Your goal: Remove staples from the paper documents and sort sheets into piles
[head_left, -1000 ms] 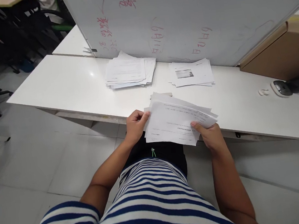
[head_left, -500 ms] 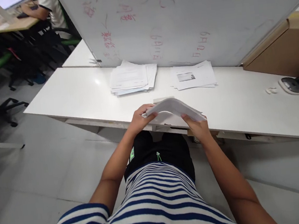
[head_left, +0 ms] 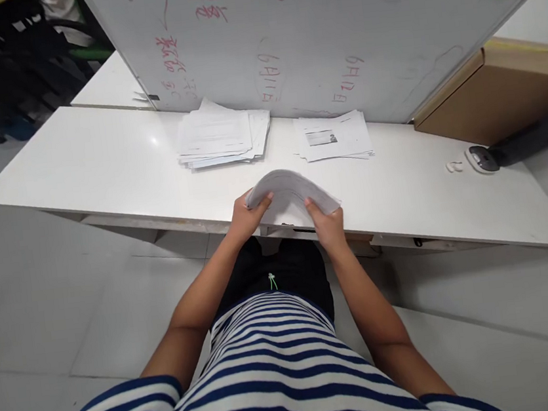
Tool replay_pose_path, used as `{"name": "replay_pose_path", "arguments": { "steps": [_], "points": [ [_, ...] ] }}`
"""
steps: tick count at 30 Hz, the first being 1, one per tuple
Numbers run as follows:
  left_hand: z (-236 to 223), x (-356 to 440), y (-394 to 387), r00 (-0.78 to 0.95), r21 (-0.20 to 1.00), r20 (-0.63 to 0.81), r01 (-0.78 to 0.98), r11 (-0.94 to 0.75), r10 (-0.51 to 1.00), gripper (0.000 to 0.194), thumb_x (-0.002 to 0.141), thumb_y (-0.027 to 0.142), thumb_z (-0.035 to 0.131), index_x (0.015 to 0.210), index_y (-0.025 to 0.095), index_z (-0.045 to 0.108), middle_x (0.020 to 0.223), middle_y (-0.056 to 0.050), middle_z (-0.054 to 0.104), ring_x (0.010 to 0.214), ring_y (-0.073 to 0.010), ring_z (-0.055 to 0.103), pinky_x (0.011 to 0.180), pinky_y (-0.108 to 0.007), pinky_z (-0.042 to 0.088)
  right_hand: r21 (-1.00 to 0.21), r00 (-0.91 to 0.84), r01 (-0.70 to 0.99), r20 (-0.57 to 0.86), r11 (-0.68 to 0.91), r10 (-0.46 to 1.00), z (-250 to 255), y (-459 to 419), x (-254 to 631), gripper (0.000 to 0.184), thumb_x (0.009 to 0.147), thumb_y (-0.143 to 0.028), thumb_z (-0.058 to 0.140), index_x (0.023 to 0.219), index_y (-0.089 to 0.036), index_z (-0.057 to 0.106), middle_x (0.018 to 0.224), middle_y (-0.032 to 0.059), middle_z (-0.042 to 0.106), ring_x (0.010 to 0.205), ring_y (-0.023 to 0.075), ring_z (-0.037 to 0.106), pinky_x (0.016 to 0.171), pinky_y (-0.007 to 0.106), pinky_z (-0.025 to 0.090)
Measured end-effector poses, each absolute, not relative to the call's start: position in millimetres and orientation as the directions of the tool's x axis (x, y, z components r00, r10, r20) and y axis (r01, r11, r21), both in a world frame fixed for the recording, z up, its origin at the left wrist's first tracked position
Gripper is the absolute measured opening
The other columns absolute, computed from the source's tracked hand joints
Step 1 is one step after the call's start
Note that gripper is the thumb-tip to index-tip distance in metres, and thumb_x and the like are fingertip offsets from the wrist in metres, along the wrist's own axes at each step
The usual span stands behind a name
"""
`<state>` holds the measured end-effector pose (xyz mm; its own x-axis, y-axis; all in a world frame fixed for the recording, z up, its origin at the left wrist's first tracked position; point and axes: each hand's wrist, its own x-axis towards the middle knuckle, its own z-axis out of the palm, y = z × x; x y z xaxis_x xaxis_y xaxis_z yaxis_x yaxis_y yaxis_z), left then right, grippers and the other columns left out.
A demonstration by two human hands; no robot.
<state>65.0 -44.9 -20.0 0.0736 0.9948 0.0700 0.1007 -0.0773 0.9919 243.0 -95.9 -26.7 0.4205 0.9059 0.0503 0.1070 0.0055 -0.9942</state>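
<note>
On my feed I've got a thin, arched sheaf of white paper sheets at the long white tabletop's front edge, L hand and R hand gripping opp. ends. Prob. light, bendy, slippery btwn sheets; best held by side edges. Vs. prev. frame: hands closer, arch tighter.

The long, glossy white worktop bore a thick, uneven stack of white printed paper sheets, a thinner white paper pile with a grey printed picture to its right, and, farther right, a small white curved piece beside a rounded black-and-white device.
</note>
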Motion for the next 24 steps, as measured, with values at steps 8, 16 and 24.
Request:
{"name": "replay_pose_path", "arguments": {
  "steps": [8, 16, 24],
  "points": [
    [-19.9, 69.5, -48.1, 0.051, 0.976, 0.133, 0.166, -0.140, 0.990, 0.037, 0.080, 0.054, 0.066, 0.081, 0.018, 0.069, 0.074, -0.002, 0.065, 0.074, -0.0190, 0.063, 0.066, -0.030, 0.050, -0.994, 0.511, 0.102, 0.018, -0.039, 0.860, -31.0, -93.5, 247.6, 0.042, 0.079, -0.045, 0.065, 0.106, -0.013, 0.068, 0.109, 0.0117, 0.072, 0.113, 0.0263, 0.063, 0.101, 0.040, 0.047],
    [-23.5, 69.1, -56.8, 0.135, 0.968, 0.095, 0.219, -0.123, 0.986, 0.036, 0.083, 0.056, 0.062, 0.083, 0.020, 0.068, 0.071, 0.000, 0.063, 0.071, -0.0192, 0.060, 0.063, -0.031, 0.049, -0.976, 0.465, 0.195, 0.003, -0.099, 0.885, -40.1, -109.5, 258.0, 0.039, 0.082, -0.048, 0.063, 0.101, -0.015, 0.070, 0.102, 0.0100, 0.074, 0.113, 0.0256, 0.063, 0.098, 0.037, 0.049],
    [-4.2, 80.9, -51.3, 0.375, 0.945, 0.140, 0.226, -0.237, 0.916, 0.042, 0.087, 0.055, 0.058, 0.112, 0.022, 0.066, 0.106, -0.005, 0.071, 0.096, -0.0228, 0.065, 0.081, -0.032, 0.052, -0.945, 0.626, 0.257, 0.002, -0.203, 0.780, -41.9, -142.5, 285.1, 0.046, 0.079, -0.051, 0.066, 0.106, -0.014, 0.069, 0.105, 0.0133, 0.073, 0.111, 0.0284, 0.064, 0.100, 0.040, 0.049]
  ]
}}
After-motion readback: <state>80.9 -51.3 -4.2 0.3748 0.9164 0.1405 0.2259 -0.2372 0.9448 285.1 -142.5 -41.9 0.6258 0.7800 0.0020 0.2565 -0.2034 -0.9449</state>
